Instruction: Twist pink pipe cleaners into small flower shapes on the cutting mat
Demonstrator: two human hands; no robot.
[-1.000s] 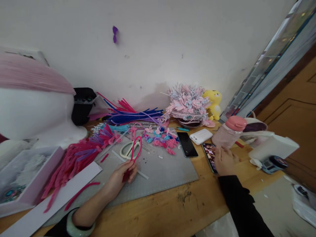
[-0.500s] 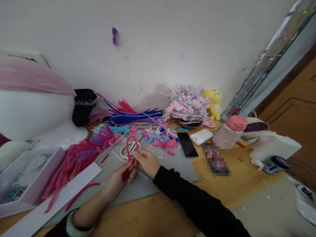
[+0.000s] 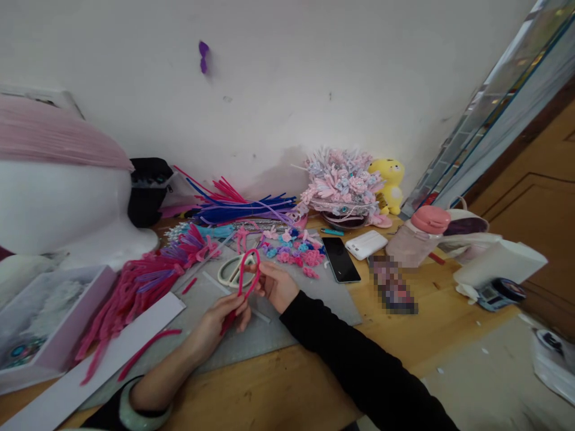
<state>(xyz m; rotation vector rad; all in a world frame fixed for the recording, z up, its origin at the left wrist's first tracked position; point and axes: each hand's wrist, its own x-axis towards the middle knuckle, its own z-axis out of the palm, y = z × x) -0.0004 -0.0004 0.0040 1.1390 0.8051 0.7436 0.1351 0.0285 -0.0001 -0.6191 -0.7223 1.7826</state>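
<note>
A red pipe cleaner (image 3: 241,276), bent into an upright loop, stands up from my left hand (image 3: 227,311), whose thumb and fingers pinch its lower ends. My right hand (image 3: 276,284) has its fingers curled at the right side of the loop, gripping it there; its fingertips are partly hidden. Behind the loop lie white-handled scissors (image 3: 227,272) on the grey mat (image 3: 314,305). A loose red pipe cleaner (image 3: 146,353) is left of my left forearm, by a white strip (image 3: 112,350).
Bundled pink and purple pipe cleaners (image 3: 130,293) lie left, near a lilac box (image 3: 74,326). Small fuzzy flowers (image 3: 309,257) are spread behind my hands. A phone (image 3: 341,260), a white power bank (image 3: 366,244) and a pink-lidded bottle (image 3: 415,239) stand or lie right. A decorated headpiece (image 3: 344,185) is at the wall.
The loop has shifted slightly right and now leans that way. My right hand's fingers have moved from its base to its right side. My left hand keeps its pinch.
</note>
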